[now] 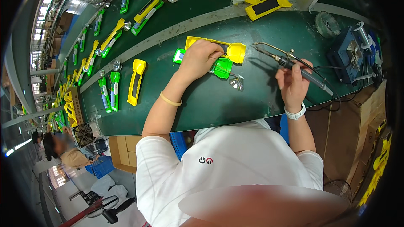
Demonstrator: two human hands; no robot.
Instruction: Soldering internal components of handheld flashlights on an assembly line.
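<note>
Nearest you, your right hand [293,85] has its fingers clamped around the soldering iron [287,62], whose tip points left above the green desk [198,109]. A silvery reflector [236,83] lies just beside the green casing [223,68]. Your left hand [198,59] is over that and the yellow casing [237,53] behind it, fingertips together; whether they pinch a wire, I cannot tell. Farther off lie two more yellow casings [282,1].

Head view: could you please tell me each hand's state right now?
Left hand: closed at the yellow casing; held item unclear.
Right hand: holding the soldering iron.
</note>
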